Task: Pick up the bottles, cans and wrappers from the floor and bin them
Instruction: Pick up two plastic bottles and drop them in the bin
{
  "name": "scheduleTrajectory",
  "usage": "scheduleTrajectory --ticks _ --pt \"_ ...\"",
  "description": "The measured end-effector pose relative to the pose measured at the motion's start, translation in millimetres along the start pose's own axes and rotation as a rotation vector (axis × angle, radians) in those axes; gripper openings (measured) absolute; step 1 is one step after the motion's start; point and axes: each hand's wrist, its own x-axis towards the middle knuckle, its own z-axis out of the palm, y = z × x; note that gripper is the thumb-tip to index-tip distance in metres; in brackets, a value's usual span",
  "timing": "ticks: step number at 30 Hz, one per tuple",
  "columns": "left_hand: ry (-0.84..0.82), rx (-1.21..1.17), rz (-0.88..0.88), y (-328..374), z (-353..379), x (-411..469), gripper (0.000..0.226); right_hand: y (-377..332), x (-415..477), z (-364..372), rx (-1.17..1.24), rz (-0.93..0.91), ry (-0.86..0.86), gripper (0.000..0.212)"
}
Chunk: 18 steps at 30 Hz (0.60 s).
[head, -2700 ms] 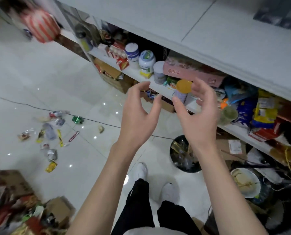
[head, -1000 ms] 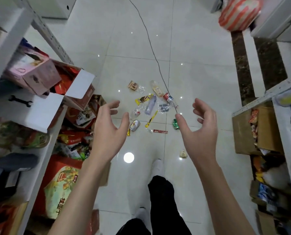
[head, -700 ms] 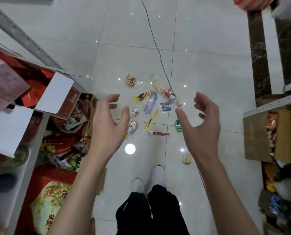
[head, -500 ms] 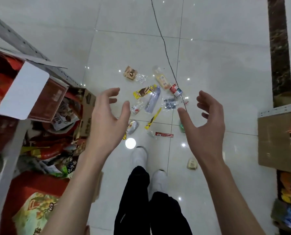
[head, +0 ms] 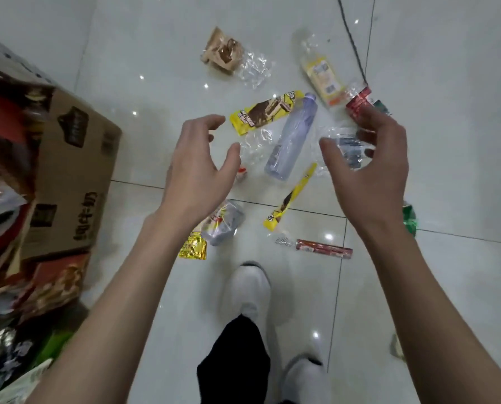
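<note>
Head view: left hand [head: 199, 173] & right hand [head: 368, 170], both empty w/ fingers loosely curved, flank a clear pale-purple plastic bottle [head: 291, 138] lying mid-frame on white tiled floor [head: 453, 147], cap upper right, base lower left, neither hand clearly nearer.

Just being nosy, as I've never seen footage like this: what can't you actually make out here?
Head view:
- Bin: out of frame.
- Green wrapper: mostly behind the wrist of the right hand.
- Red-labelled item: that hand covers one end; can or bottle, cannot tell.
- Crushed bottle: partly under the wrist of the left hand.
- Packets at the left edge: blurred, cut off.
</note>
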Motion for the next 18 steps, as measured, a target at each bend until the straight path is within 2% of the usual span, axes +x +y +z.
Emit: scheduleTrajectory --ticks 8,13,18 --pt "-0.102 0.142 0.053 -99 101 50 0.056 112 35 107 -0.031 -0.021 0.011 0.06" --pt "-0.107 0.246 0.05 -126 139 63 0.061 138 48 151 -0.056 0.002 0.025 0.063" --pt "-0.185 0.333 0.048 -145 155 70 0.073 150 57 174 -0.117 0.053 0.028 0.065"
